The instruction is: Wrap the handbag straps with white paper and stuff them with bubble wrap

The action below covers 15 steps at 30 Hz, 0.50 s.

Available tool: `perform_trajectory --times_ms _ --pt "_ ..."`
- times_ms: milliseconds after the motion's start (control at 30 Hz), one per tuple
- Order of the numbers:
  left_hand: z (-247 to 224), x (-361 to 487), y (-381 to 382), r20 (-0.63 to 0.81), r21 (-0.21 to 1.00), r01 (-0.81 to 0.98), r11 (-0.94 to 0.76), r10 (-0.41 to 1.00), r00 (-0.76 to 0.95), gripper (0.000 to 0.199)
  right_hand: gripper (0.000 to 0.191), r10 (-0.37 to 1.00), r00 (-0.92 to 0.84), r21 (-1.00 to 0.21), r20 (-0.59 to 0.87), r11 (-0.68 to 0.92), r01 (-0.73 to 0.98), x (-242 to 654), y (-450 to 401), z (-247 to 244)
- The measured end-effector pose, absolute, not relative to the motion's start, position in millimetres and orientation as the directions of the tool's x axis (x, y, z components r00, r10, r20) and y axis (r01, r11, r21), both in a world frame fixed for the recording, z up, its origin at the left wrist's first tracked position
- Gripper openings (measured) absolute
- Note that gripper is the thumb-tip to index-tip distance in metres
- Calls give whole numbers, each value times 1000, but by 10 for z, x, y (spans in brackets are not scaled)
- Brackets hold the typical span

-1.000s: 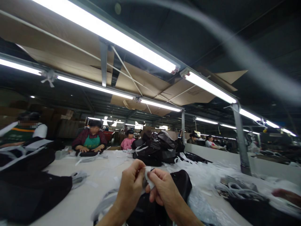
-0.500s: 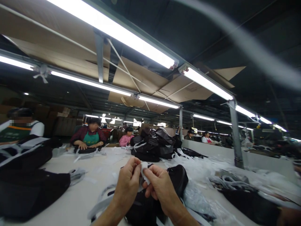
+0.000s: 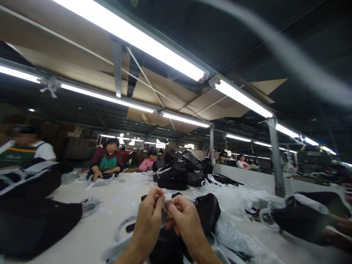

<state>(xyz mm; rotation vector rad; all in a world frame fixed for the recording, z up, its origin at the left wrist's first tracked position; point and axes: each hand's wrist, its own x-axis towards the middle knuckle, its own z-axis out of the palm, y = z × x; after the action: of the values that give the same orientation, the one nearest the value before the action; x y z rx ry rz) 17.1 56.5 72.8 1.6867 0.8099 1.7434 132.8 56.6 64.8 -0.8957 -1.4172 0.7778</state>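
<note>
My left hand (image 3: pixel 150 216) and my right hand (image 3: pixel 187 222) meet in front of me, fingertips pinched together on a small white piece (image 3: pixel 167 198). It looks thin and soft, like paper or foam wrapping; the fingers cover most of it. Directly beneath my hands lies a black bag (image 3: pixel 209 211), partly hidden by them. A pale grey strap (image 3: pixel 118 234) curves on the table left of my left wrist. Crumpled clear plastic (image 3: pixel 231 234) lies to the right of the bag.
Black bags (image 3: pixel 30 227) lie at the left, and more are heaped (image 3: pixel 181 168) at the back. White wrapping (image 3: pixel 228 194) covers the table's right side. Another person's hand (image 3: pixel 339 231) holds a black bag (image 3: pixel 302 220) at the right edge. Co-workers (image 3: pixel 108 157) sit across the table.
My hands stay pinched on the white piece, of which less shows now. At the right, the other person's black bag has been raised and shifted. A co-worker's hand opposite has moved lower.
</note>
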Motion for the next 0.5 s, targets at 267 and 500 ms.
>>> perform_trajectory --times_ms 267,500 --pt "624 255 504 708 703 128 -699 704 -45 26 46 749 181 -757 637 564 329 1303 585 532" --pt "576 182 554 691 711 183 -679 723 -7 21 53 844 86 -847 529 519 114 1270 652 474"
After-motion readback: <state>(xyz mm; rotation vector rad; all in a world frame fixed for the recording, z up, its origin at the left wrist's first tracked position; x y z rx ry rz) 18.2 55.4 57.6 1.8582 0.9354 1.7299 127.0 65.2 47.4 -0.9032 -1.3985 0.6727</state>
